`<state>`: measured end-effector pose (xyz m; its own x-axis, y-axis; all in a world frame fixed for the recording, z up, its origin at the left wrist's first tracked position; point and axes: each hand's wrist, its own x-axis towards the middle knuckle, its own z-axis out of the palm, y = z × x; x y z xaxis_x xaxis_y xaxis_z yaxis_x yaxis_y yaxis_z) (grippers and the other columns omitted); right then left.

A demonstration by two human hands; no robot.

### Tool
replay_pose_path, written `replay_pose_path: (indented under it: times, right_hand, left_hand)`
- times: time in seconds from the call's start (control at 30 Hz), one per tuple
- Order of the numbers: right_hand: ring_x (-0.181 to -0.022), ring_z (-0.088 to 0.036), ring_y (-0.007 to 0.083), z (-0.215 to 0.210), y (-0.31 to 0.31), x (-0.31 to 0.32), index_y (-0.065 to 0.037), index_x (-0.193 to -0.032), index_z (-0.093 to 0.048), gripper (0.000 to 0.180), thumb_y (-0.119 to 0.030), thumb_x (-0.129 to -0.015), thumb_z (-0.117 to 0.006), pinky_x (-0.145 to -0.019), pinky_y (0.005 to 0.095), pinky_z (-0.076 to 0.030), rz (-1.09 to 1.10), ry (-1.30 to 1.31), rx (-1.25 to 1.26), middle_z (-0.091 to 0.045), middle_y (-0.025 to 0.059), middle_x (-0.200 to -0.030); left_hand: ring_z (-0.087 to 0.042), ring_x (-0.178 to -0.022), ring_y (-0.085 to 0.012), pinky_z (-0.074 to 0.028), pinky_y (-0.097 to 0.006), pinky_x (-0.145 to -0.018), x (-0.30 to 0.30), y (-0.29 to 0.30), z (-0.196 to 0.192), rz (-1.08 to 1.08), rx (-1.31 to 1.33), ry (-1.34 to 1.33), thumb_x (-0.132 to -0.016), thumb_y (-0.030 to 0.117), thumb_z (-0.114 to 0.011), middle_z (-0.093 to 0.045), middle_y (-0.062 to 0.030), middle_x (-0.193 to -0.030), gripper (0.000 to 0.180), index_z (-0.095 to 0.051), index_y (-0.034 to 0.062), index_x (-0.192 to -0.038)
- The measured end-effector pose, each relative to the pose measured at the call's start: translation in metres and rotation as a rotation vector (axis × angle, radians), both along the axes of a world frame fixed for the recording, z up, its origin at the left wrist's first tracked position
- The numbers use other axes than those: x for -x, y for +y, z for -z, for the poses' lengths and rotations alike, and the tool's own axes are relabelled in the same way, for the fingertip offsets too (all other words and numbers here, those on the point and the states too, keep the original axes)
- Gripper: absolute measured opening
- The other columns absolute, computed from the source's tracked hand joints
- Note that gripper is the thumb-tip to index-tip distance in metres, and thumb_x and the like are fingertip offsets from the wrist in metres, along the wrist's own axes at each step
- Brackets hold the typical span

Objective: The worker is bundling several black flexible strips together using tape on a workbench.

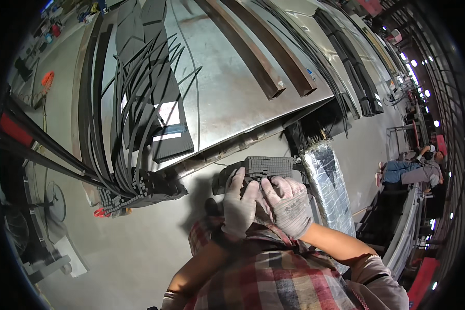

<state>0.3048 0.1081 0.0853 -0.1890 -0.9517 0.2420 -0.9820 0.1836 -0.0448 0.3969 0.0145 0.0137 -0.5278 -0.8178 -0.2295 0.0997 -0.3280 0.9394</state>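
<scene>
Foam strip bundle (pixel 267 166) gripped by both hands (pixel 263 204) nr metal sheet edge (pixel 253 132).

In front of me is a big shiny metal table (pixel 227 93). Two long brown metal bars (pixel 258 57) lie on it, a heap of thin black strips (pixel 139 103), and more black strips (pixel 351 67) along its right side

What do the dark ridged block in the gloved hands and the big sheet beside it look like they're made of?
The ridged block looks like dark grey foam or rubber: matte, cut into small squares. The big sheet looks like bare metal, probably steel: dull silver sheen with rusty blotches. The gloves on the left hand and right hand look like knitted fabric.
</scene>
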Motion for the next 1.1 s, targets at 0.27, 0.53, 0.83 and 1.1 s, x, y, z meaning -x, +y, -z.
replay_pose_path:
  times: [0.27, 0.53, 0.83, 1.1]
  right_hand:
    - [-0.101, -0.051, 0.0287, 0.001, -0.013, 0.001, -0.01, -0.122, -0.057, 0.048, -0.018, -0.076, -0.068, -0.085, 0.0439, -0.038, 0.017, -0.117, -0.054, -0.053, 0.009, -0.108]
    - [-0.084, -0.052, 0.027, -0.005, -0.041, 0.025, -0.009, -0.125, -0.057, 0.048, -0.015, -0.079, -0.069, -0.076, 0.0415, -0.039, 0.008, -0.083, -0.057, -0.055, 0.0086, -0.09]
    - [-0.09, -0.054, 0.0293, -0.01, -0.068, 0.036, -0.009, -0.108, -0.062, 0.03, -0.022, -0.081, -0.067, -0.08, 0.0439, -0.04, -0.012, -0.147, -0.097, -0.055, 0.0102, -0.095]
    - [-0.088, -0.059, 0.0309, -0.023, -0.11, 0.064, -0.008, -0.095, -0.065, 0.031, -0.037, -0.083, -0.065, -0.081, 0.0433, -0.043, 0.001, -0.064, -0.388, -0.06, 0.0119, -0.09]
  left_hand:
    - [-0.058, -0.108, -0.0276, -0.046, -0.035, -0.096, 0.005, -0.005, 0.015, -0.014, -0.028, -0.11, -0.083, 0.01, -0.07, -0.059, -0.0191, -0.118, 0.042, -0.059, -0.0061, -0.121]
    - [-0.059, -0.107, -0.0311, -0.047, -0.038, -0.096, 0.015, -0.012, 0.014, -0.071, 0.315, -0.205, -0.081, 0.007, -0.069, -0.061, -0.0196, -0.117, 0.042, -0.06, -0.0042, -0.12]
    - [-0.059, -0.109, -0.0333, -0.047, -0.04, -0.096, 0.028, -0.026, 0.02, -0.151, 0.436, -0.232, -0.081, 0.008, -0.067, -0.061, -0.0205, -0.117, 0.041, -0.06, -0.0024, -0.12]
    - [-0.057, -0.112, -0.0315, -0.046, -0.038, -0.099, 0.029, -0.035, 0.014, -0.076, 0.438, -0.223, -0.08, 0.007, -0.071, -0.06, -0.0186, -0.12, 0.045, -0.059, -0.003, -0.122]
